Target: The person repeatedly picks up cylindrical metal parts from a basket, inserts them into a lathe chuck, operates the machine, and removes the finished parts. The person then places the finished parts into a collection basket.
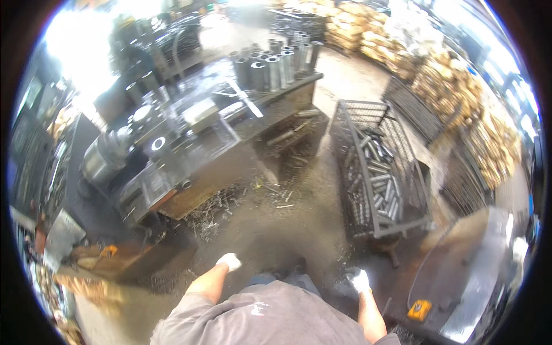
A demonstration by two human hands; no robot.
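My left hand (229,262), in a white glove, hangs in front of my body over the dark floor, apart from the workbench. Its outline is small and compact, and the fingers do not show clearly. My right hand (359,280), also in a white glove, is low at my right side, nearest to the dark metal table (454,259). Its fingers are blurred, and I cannot tell whether it holds anything. Ahead stands a workbench with a machine (167,149) and a group of upright metal tubes (276,66).
A wire-mesh crate (376,233) full of short metal tubes (382,184) stands ahead to the right. A yellow control box (420,310) with a cable lies on the table. Metal scraps (213,215) litter the floor below the bench. Stacked yellowish bundles (448,86) line the far right.
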